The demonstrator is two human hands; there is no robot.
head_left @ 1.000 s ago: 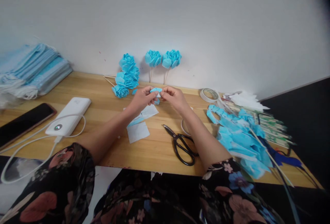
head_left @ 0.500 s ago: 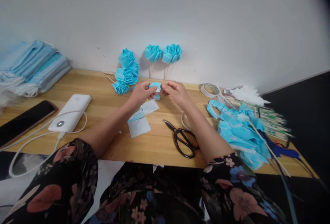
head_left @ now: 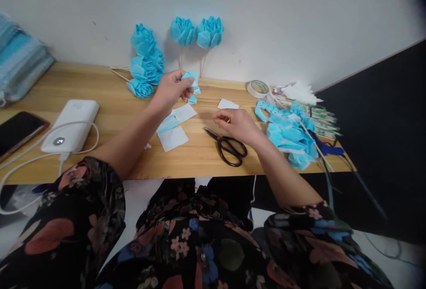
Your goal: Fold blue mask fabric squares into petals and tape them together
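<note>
Above the back of the wooden table, my left hand (head_left: 173,88) pinches a small blue-and-white piece of nonwoven fabric (head_left: 191,79). My right hand (head_left: 238,124) hovers just above the black-handled scissors (head_left: 229,149), fingers loosely curled and a little apart, with nothing visible in them. Small blue scraps (head_left: 192,99) lie under the left hand. Nearer me are a pale cut square (head_left: 173,138) and a blue-and-white strip (head_left: 181,115). A white piece (head_left: 228,103) rests behind the right hand.
Blue fabric flowers on sticks (head_left: 146,60) lie at back left; two more (head_left: 209,33) lean on the wall. Left are stacked masks (head_left: 23,63), a phone (head_left: 21,131) and a cabled power bank (head_left: 73,123). Right are a tape roll (head_left: 258,89), crumpled blue fabric (head_left: 289,140) and a blue-handled tool (head_left: 329,148).
My hands have parted: the left keeps the fabric piece, while the right has let go and moved down towards the scissors. The camera view has tilted downward and shifted right.
</note>
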